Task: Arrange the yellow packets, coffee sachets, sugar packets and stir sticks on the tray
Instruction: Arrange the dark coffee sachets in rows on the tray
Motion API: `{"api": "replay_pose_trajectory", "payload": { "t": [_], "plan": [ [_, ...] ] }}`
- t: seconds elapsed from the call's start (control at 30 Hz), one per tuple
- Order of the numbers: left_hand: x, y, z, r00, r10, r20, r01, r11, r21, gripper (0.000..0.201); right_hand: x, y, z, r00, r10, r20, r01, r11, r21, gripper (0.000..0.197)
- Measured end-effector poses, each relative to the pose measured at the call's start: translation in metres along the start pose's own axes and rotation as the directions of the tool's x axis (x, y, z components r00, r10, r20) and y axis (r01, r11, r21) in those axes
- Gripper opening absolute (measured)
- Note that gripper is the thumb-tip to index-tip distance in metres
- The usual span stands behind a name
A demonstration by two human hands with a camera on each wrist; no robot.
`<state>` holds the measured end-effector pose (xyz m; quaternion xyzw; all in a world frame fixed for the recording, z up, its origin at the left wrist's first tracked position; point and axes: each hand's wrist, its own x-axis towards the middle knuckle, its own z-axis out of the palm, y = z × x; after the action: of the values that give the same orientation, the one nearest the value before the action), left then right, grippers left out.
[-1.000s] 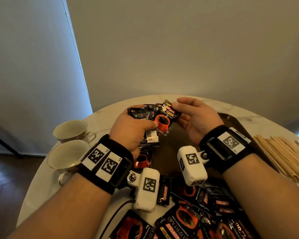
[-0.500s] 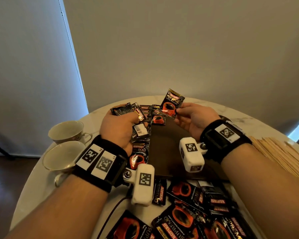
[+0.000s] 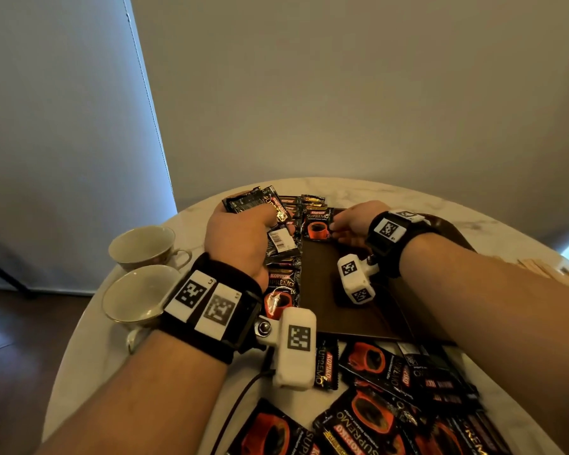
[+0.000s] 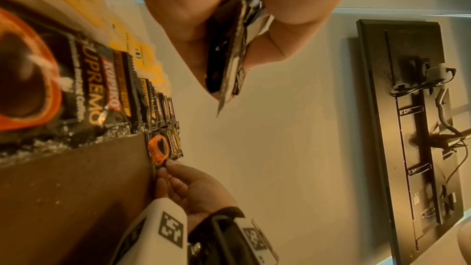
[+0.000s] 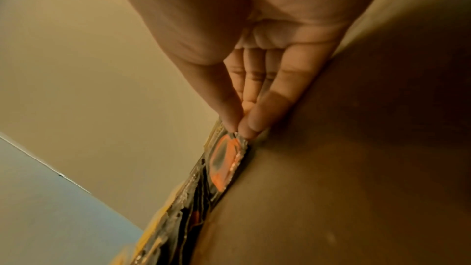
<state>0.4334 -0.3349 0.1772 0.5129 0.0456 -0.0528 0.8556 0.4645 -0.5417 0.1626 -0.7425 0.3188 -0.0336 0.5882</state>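
My left hand [image 3: 243,234] grips a bundle of black coffee sachets [image 3: 253,201] above the tray's left side; the left wrist view shows the bundle [image 4: 231,51] clamped between thumb and fingers. My right hand [image 3: 349,221] pinches the edge of one black-and-orange coffee sachet [image 3: 317,224] that lies at the far end of the dark brown tray [image 3: 358,316]. The right wrist view has thumb and fingertips [image 5: 244,128] closed on that sachet's corner [image 5: 226,160]. A row of sachets [image 3: 281,287] runs along the tray's left edge, with yellow packets [image 4: 142,55] beyond them.
Two empty teacups [image 3: 142,244] [image 3: 135,293] stand at the table's left edge. Several loose coffee sachets [image 3: 375,418] lie on the marble table [image 3: 89,349] near me. Wooden stir sticks [image 3: 546,270] lie at the right. A cable [image 3: 240,395] trails from the left wrist camera.
My right hand took one sachet from the left hand's bundle, lifted it, then lowered it flat onto the far end of the tray. The left hand dropped slightly toward the tray.
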Motion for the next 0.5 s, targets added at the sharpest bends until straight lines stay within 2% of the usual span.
{"api": "replay_pose_trajectory", "payload": {
  "t": [0.33,0.43,0.5],
  "plan": [
    [0.000,0.000,-0.001,0.999,0.003,0.043,-0.004,1.000,0.013,0.037,0.007,0.000,0.004,1.000,-0.008,-0.005,0.008,0.998,-0.068,0.013],
    [0.000,-0.003,-0.001,0.999,0.016,0.047,-0.018,0.999,0.045,0.044,0.003,0.002,0.003,1.000,-0.018,-0.002,0.018,1.000,-0.001,0.014],
    [0.000,-0.005,-0.001,0.998,0.015,0.062,-0.021,0.994,0.104,0.048,-0.006,0.002,-0.001,0.999,-0.051,-0.013,0.052,0.997,0.058,0.007]
  ]
}}
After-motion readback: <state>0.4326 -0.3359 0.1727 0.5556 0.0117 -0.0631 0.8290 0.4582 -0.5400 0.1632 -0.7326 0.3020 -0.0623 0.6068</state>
